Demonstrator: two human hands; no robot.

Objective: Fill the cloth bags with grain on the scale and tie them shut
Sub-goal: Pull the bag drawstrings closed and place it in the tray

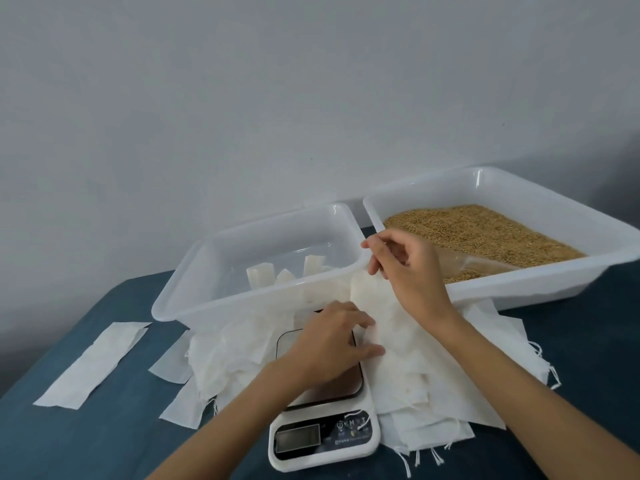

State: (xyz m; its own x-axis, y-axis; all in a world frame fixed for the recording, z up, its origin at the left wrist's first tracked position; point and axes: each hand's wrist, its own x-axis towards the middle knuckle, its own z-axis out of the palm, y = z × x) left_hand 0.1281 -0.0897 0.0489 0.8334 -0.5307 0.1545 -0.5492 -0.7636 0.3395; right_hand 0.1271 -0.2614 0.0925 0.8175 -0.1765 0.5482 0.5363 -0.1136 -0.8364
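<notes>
Head view: step in hand looks like picking one empty bag [388,327] off the pile and opening it over the scale [323,403]; no grain in it yet, nothing tied. Right hand [405,271] fingers curled, pinching the bag's top edge, lifted at 12 o'clock from the scale. Left hand [332,341] over the scale plate, fingers bent, pinching the bag's lower side edge.

Bag pile [433,386] spreads from 9 to 3 o'clock around the scale, part under it, strings trailing at 4–5 o'clock. Grain [485,233] in the right tray [540,282], at 1–2 o'clock, a clear scoop [485,263] lying in it. Left tray [194,292] at 11 o'clock holds a few filled bags [287,271].

Next, likely: spread the mouth, stand the bag on the plate, reach for the scoop.

Room: tray rims touch the pile and crowd the scale's far side; free counter [69,438] only at 7–9 o'clock, past a flat strip [93,362]; near edge out of frame
</notes>
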